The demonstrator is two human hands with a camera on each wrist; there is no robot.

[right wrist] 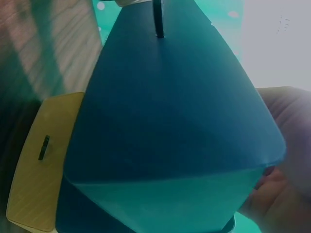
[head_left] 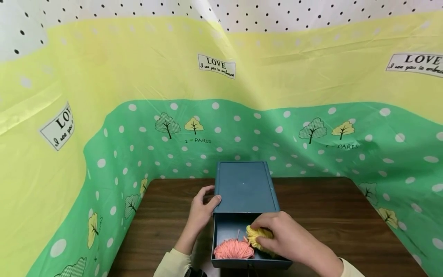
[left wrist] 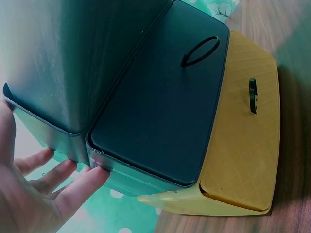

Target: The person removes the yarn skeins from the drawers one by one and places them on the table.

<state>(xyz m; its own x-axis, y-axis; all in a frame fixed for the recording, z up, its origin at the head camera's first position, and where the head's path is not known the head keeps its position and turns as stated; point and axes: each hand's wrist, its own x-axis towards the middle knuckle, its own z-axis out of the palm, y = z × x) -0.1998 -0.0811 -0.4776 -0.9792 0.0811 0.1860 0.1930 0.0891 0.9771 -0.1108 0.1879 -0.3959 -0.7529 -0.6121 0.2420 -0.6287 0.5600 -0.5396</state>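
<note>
A small blue drawer cabinet [head_left: 243,188] stands on the table, its top drawer [head_left: 225,223] pulled out toward me. Inside the drawer lie a pink yarn skein [head_left: 233,249] on the left and a yellow yarn skein [head_left: 254,234] on the right. My right hand [head_left: 287,234] grips the yellow skein from above, covering part of it. On the cabinet's left side rests my left hand [head_left: 202,206]; its fingers [left wrist: 85,191] reach out fairly straight against the cabinet edge in the left wrist view. The right wrist view shows the drawer front [right wrist: 170,111] hiding the yarn.
Below the pulled-out drawer are another dark blue drawer [left wrist: 160,102] with a black loop handle and a yellow drawer [left wrist: 243,131], both closed. Dark wooden table [head_left: 332,219] surrounds the cabinet. A green and yellow patterned cloth [head_left: 221,123] hangs behind and at the sides.
</note>
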